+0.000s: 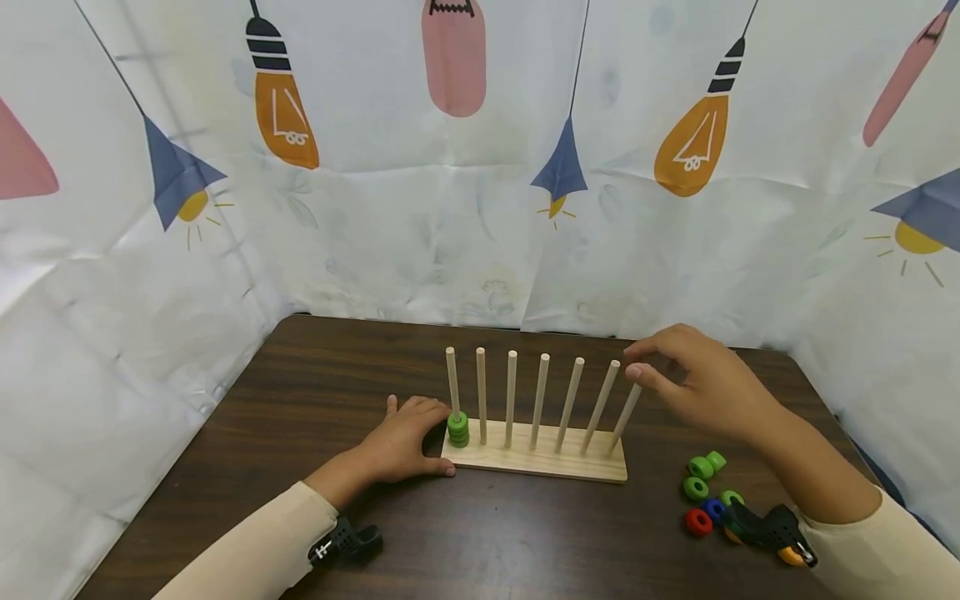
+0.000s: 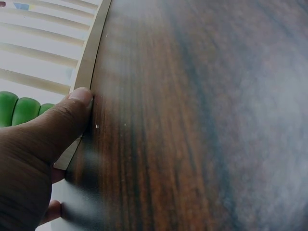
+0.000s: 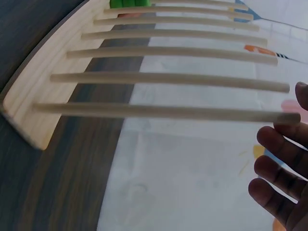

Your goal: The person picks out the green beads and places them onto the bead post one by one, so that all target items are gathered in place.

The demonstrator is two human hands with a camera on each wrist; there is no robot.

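Observation:
A wooden base (image 1: 534, 463) with several upright pegs stands on the table; green rings (image 1: 458, 430) are stacked on its leftmost peg. My left hand (image 1: 401, 442) grips the base's left end, the thumb along its front edge in the left wrist view and the other fingers partly hidden. At the top of the rightmost peg (image 1: 627, 415) is my right hand (image 1: 697, 379), its fingers loosely bent and the thumb apart from them. In the right wrist view the peg's tip (image 3: 291, 118) overlaps the fingers; whether they touch it I cannot tell. No ring shows in that hand.
On the table (image 1: 480, 533) at the right lie loose green rings (image 1: 696, 488), a red ring (image 1: 699, 522), a blue ring (image 1: 714, 510) and an orange one (image 1: 791, 557), some partly covered by the right wrist's camera. A printed cloth (image 1: 390, 250) hangs behind the table.

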